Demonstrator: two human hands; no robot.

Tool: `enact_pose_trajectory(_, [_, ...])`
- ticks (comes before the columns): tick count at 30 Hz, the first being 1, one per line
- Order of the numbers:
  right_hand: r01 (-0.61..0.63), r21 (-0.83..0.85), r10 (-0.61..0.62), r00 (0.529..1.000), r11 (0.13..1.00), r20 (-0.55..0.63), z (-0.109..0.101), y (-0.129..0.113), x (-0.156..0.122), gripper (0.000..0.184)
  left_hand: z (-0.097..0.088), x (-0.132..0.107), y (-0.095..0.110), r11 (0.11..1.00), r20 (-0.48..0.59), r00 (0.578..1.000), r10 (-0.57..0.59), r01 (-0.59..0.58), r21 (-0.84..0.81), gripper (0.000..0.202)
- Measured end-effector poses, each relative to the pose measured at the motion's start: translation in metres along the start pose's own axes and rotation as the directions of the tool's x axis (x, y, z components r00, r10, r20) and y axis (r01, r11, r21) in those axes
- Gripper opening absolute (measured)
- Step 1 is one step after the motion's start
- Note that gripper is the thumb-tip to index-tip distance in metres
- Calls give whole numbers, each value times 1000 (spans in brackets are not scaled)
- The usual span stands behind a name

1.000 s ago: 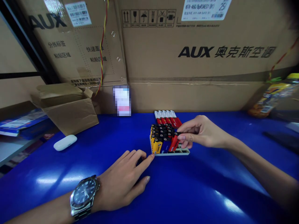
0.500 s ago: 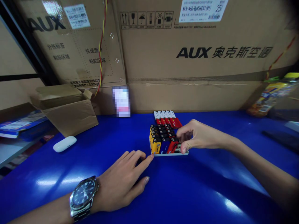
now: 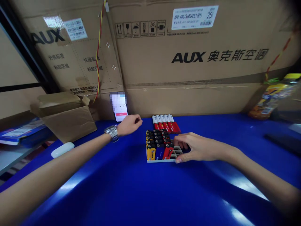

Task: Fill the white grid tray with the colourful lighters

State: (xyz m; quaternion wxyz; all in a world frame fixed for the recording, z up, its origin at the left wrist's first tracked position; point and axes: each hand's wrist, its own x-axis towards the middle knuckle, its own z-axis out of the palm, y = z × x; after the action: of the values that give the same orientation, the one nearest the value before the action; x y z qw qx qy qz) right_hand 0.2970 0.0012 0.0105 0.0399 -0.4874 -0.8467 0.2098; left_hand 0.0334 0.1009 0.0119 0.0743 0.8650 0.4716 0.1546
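**One careless knock is the main risk**

A wall of big boxes (image 3: 188,75) rises behind the blue table (image 3: 150,201) where I work. The small box (image 3: 70,122) sits at my far left, the bottle (image 3: 268,100) at far right.

My left hand (image 3: 129,124) is closed, fingers curled, nothing showing in it, just beside the lit phone (image 3: 121,116), which leans against the boxes. I can't tell whether they touch; if my knuckles bump it, I think it could slide down.

My right hand (image 3: 182,150) is around the right end of the tray (image 3: 162,161), thumb by the front corner, fingers bent farther back; whether I'm gripping it I can't tell. The tray is on the table in front of me, cells showing at that end. If I jerked it or drew my fingers back sideways, the nearby red batteries (image 3: 168,152) could tip, perhaps into the blue batteries (image 3: 160,153) and yellow batteries (image 3: 151,153). A shove backwards might scatter the white-and-red batteries (image 3: 171,127) lying just behind.
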Motion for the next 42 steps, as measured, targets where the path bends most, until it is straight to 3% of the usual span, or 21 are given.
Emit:
enact_pose_trajectory(5, [-18,17,18,1000,1000,13,-3,-4,-5,53,35,78,14,993,36,993,-110,109,43,26])
enact_pose_trajectory(8, [-29,23,29,1000,999,10,-4,-6,-7,50,54,101,24,985,79,982,-174,172,33,29])
enact_pose_trajectory(11, [-12,25,11,1000,1000,14,-3,-7,-8,46,62,109,25,979,110,973,-201,203,-6,23])
enact_pose_trajectory(16, [4,11,-4,1000,1000,5,-1,-4,-7,46,52,99,12,972,147,972,-182,201,-125,18])
enact_pose_trajectory(20, [15,28,-16,1000,1000,24,0,-2,-6,48,43,78,4,934,96,986,-139,163,-319,21])
enact_pose_trajectory(26, [5,23,-5,1000,1000,9,3,-5,-4,48,55,55,6,739,-61,979,-196,107,-665,4])
enact_pose_trajectory(33, [9,32,-8,1000,999,-15,6,-4,-4,51,66,44,19,584,-118,957,-264,61,-809,48])
enact_pose_trajectory(37, [31,49,-30,999,998,-24,7,-3,-3,52,65,38,21,603,-127,963,-239,44,-796,55])
enact_pose_trajectory(42, [24,33,-23,999,999,-33,7,-6,-1,49,68,38,16,689,-181,958,-220,21,-725,49])
